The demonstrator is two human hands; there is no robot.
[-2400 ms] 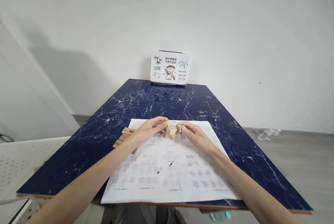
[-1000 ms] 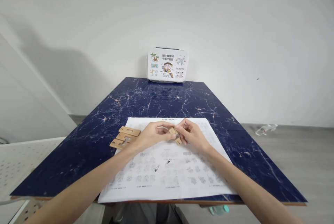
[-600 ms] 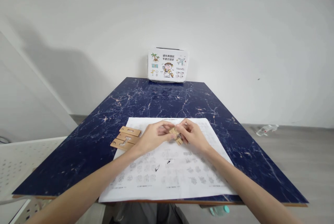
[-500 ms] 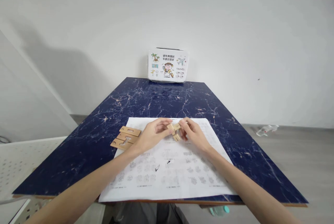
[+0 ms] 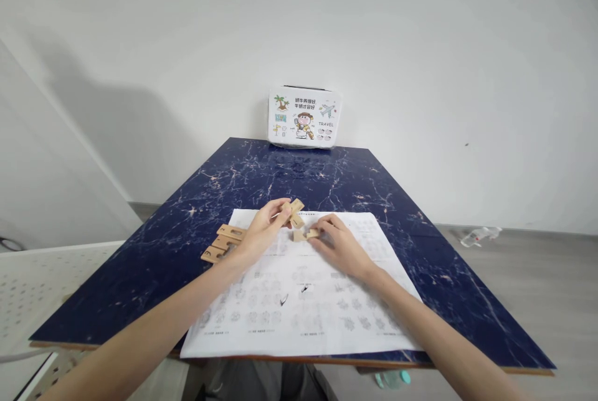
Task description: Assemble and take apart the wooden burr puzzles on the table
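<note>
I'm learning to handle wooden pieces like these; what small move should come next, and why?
I'd probably bring the blocky, pale wooden piece at the fingertips of the right hand up to the crossed, pale wooden pieces: the left hand holds those, and one free end points toward it.

Matt paper [image 5: 327, 320] meets the near edge of the glossy, marble-patterned table [image 5: 299, 180]; 3 smooth wooden plates [image 5: 222, 242] overlap the paper's left edge; the blocks [image 5: 298, 205] are matt wood.

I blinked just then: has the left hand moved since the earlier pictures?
Yes: against the white TRAVEL case, the left hand has shifted left and upward in view.
</note>
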